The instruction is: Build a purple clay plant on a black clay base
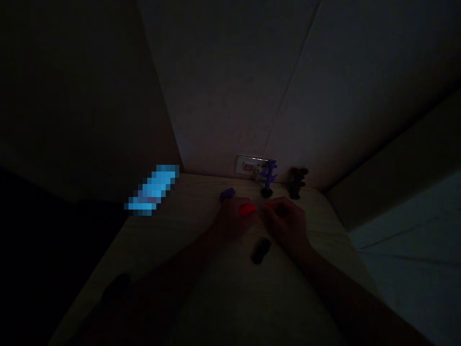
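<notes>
The room is very dim. My left hand (236,218) is closed around a small bright red piece (248,210), whose kind I cannot make out. Close by on its right, my right hand (286,222) has thumb and fingers pinched together; whatever is between them is too dark to see. A small gap separates the two hands. On the table below them lies a dark oblong object (261,251). Just beyond my left hand is a small purple piece (227,194). A purple branched figure on a black round base (267,192) stands upright behind the hands.
A dark brown knobbly figure (298,183) stands at the back right of the wooden table (194,192). On the wall is a socket plate with a red switch (248,166). A blurred bright blue panel (154,190) is at the left edge. Walls border the back and right.
</notes>
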The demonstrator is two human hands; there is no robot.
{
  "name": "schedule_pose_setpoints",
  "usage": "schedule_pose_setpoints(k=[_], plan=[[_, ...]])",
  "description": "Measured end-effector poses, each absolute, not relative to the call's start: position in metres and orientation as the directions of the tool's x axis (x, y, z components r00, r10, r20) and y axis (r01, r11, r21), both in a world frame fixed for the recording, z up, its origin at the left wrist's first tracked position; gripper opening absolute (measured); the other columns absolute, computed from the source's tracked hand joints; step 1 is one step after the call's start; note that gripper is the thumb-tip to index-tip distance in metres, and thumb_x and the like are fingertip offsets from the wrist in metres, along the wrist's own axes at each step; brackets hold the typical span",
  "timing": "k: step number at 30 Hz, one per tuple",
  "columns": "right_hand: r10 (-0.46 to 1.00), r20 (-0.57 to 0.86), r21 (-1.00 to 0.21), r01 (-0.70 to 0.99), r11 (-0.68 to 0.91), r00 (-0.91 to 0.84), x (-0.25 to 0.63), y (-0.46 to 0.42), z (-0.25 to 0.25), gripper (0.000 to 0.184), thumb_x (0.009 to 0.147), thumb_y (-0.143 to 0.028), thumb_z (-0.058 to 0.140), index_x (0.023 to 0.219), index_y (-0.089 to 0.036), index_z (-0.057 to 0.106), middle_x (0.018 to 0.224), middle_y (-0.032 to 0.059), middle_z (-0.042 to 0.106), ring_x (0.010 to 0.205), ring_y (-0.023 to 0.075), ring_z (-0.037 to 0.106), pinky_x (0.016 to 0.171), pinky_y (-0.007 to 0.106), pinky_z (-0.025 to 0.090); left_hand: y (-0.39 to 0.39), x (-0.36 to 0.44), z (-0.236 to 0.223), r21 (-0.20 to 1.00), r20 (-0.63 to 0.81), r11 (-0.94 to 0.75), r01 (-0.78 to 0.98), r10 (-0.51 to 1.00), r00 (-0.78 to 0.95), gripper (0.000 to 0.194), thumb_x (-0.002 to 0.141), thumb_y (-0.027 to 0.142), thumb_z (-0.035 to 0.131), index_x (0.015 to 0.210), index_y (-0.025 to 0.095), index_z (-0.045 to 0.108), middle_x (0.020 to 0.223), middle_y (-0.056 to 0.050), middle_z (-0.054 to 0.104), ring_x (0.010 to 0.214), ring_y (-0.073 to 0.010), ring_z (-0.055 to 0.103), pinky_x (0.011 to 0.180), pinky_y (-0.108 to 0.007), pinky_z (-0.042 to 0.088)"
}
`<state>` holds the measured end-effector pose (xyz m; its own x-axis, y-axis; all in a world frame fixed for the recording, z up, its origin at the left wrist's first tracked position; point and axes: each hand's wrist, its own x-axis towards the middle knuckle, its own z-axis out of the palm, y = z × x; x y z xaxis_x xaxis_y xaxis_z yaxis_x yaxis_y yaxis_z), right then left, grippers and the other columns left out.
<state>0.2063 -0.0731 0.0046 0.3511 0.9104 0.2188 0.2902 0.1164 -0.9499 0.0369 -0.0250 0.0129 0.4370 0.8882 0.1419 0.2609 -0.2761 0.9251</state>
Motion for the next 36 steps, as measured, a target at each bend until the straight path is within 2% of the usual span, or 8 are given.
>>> schedule_pose_setpoints(k=[4, 10, 17, 21, 24, 27, 32, 36], plan=[[0.912, 0.203, -0.946, 0.311, 0.089, 0.356, 0.2057, -0.0739, 0.0075, 0.036, 0.070, -0.050, 0.091, 0.068, -0.021, 0.070, 0.062, 0.0026, 0.070, 0.056, 0.0173, 0.061, 0.052, 0.028, 0.047, -0.0242, 0.0369, 0.0107, 0.919, 0.155, -0.290, 0.268, 0.890, 0.429, 0.014, 0.075, 0.026, 0.061, 0.064, 0.018, 0.059, 0.060, 0.003, 0.054, 0.062, -0.0127, 0.047, 0.061, -0.028, 0.036], [0.946, 0.101, -0.976, 0.216, 0.034, 0.309, 0.2057, -0.0760, 0.0086, 0.041, 0.088, -0.059, 0.073, 0.075, -0.021, 0.074, 0.063, 0.0033, 0.070, 0.051, 0.0164, 0.058, 0.046, 0.027, 0.042, -0.0236, 0.0367, 0.0096, 0.922, 0.168, -0.300, 0.246, 0.880, 0.445, 0.013, 0.076, 0.026, 0.061, 0.065, 0.018, 0.060, 0.061, 0.003, 0.055, 0.063, -0.0127, 0.048, 0.062, -0.028, 0.037], [0.954, 0.122, -0.971, 0.232, 0.057, 0.274, 0.2072, -0.0756, 0.0078, 0.053, 0.094, -0.065, 0.065, 0.064, -0.021, 0.065, 0.057, 0.0022, 0.064, 0.050, 0.0153, 0.055, 0.045, 0.027, 0.041, -0.0245, 0.0372, 0.0120, 0.924, 0.165, -0.296, 0.243, 0.881, 0.444, 0.011, 0.076, 0.024, 0.061, 0.067, 0.018, 0.062, 0.062, 0.003, 0.057, 0.062, -0.0125, 0.049, 0.062, -0.028, 0.038], [0.934, 0.167, -0.968, 0.232, 0.095, 0.316, 0.2052, -0.0750, 0.0088, 0.042, 0.085, -0.058, 0.077, 0.068, -0.021, 0.065, 0.059, 0.0011, 0.065, 0.052, 0.0152, 0.057, 0.047, 0.026, 0.042, -0.0240, 0.0371, 0.0111, 0.915, 0.177, -0.312, 0.257, 0.881, 0.439, 0.012, 0.075, 0.024, 0.062, 0.066, 0.017, 0.062, 0.062, 0.002, 0.057, 0.062, -0.0129, 0.050, 0.063, -0.028, 0.038], [0.910, 0.233, -0.951, 0.277, 0.139, 0.343, 0.2059, -0.0741, 0.0086, 0.029, 0.079, -0.047, 0.084, 0.076, -0.021, 0.072, 0.068, 0.0021, 0.072, 0.060, 0.0172, 0.064, 0.054, 0.027, 0.049, -0.0241, 0.0368, 0.0111, 0.912, 0.172, -0.310, 0.268, 0.883, 0.437, 0.012, 0.075, 0.024, 0.062, 0.067, 0.017, 0.063, 0.062, 0.002, 0.058, 0.063, -0.0129, 0.050, 0.063, -0.028, 0.038], [0.903, 0.269, -0.930, 0.333, 0.153, 0.336, 0.2087, -0.0728, 0.0067, 0.021, 0.082, -0.042, 0.081, 0.086, -0.022, 0.080, 0.080, 0.0052, 0.080, 0.071, 0.0210, 0.071, 0.066, 0.032, 0.056, -0.0245, 0.0365, 0.0121, 0.915, 0.160, -0.298, 0.272, 0.887, 0.434, 0.013, 0.076, 0.026, 0.063, 0.067, 0.017, 0.063, 0.062, 0.002, 0.057, 0.063, -0.0131, 0.050, 0.062, -0.028, 0.038], [0.902, 0.286, -0.926, 0.336, 0.173, 0.323, 0.2121, -0.0700, 0.0021, 0.026, 0.091, -0.042, 0.070, 0.103, -0.023, 0.083, 0.093, 0.0073, 0.083, 0.082, 0.0241, 0.076, 0.076, 0.037, 0.060, -0.0245, 0.0371, 0.0124, 0.928, 0.144, -0.275, 0.251, 0.887, 0.439, 0.010, 0.075, 0.026, 0.063, 0.069, 0.017, 0.064, 0.063, 0.002, 0.059, 0.062, -0.0130, 0.050, 0.061, -0.027, 0.039], [0.889, 0.340, -0.904, 0.368, 0.218, 0.306, 0.2120, -0.0702, 0.0034, 0.019, 0.086, -0.037, 0.076, 0.096, -0.024, 0.084, 0.092, 0.0062, 0.082, 0.083, 0.0234, 0.075, 0.077, 0.036, 0.058, -0.0239, 0.0375, 0.0103, 0.918, 0.167, -0.302, 0.257, 0.883, 0.439, 0.012, 0.076, 0.026, 0.062, 0.068, 0.017, 0.063, 0.062, 0.003, 0.057, 0.062, -0.0126, 0.049, 0.062, -0.028, 0.038]])
